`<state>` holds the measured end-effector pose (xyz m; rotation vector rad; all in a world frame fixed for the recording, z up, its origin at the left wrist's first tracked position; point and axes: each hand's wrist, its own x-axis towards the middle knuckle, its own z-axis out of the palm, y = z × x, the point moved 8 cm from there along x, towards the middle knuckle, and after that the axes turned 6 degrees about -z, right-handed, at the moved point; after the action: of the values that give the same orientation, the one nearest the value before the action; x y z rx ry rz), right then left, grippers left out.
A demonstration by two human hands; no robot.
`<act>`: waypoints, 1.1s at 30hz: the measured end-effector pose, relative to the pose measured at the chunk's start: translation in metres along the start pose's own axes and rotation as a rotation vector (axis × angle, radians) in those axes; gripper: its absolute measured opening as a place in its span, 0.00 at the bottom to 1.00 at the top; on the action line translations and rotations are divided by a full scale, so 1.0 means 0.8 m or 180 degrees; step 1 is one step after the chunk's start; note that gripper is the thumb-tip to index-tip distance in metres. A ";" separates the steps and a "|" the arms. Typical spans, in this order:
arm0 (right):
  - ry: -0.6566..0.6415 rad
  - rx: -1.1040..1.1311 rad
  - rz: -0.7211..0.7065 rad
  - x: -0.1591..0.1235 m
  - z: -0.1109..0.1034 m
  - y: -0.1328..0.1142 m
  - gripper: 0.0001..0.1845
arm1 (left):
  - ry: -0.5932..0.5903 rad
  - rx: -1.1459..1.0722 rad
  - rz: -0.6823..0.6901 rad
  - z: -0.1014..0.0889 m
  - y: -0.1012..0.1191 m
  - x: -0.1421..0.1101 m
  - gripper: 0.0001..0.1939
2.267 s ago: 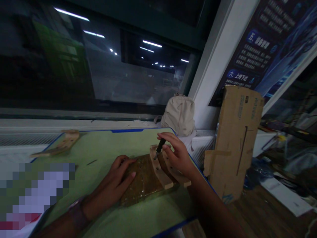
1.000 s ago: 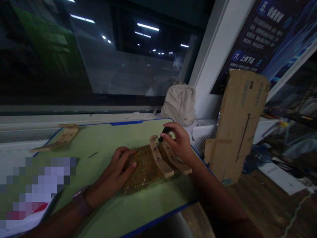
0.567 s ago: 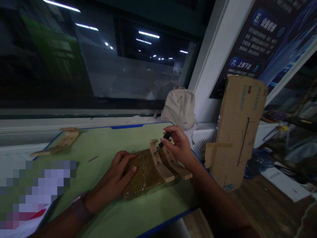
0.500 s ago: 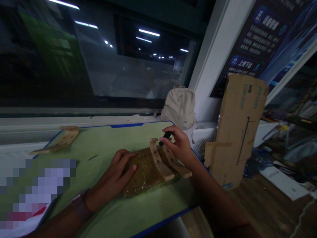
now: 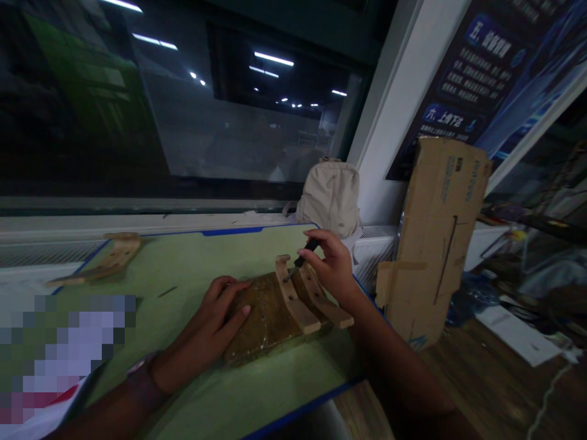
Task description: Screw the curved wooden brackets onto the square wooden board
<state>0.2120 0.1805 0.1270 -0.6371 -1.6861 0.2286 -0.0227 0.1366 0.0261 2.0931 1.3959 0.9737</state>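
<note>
A brown wooden block (image 5: 247, 342) lies on the green table mat, and two curved wooden pieces with holes rest across its right part. My right hand (image 5: 334, 264) grips a black-handled screwdriver (image 5: 306, 252), its shaft slanting down to the upper hole of the nearer curved piece (image 5: 298, 308). The farther curved piece (image 5: 321, 299) sits just to the right, partly hidden by that hand. My left hand (image 5: 224, 315) lies on the block's left part with fingers and thumb apart, holding nothing between them.
Another curved wooden piece (image 5: 114, 260) lies at the mat's far left corner. A thin dark strip (image 5: 167, 291) is on the green mat (image 5: 183, 250). A beige backpack (image 5: 330, 195) stands behind the table; a cardboard sheet (image 5: 435, 244) leans at the right.
The whole view has shifted slightly. My right hand and the screwdriver keep nearly the same place at the hole, the handle tilted a little differently. My left hand stays on the block.
</note>
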 end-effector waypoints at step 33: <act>-0.0201 -0.0151 -0.0431 0.003 0.003 -0.028 0.14 | 0.0064 0.0008 0.0050 -0.001 0.003 0.001 0.18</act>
<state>0.2032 0.1642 0.1394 -0.5533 -1.7924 0.1133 -0.0215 0.1362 0.0282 2.1047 1.3934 1.0023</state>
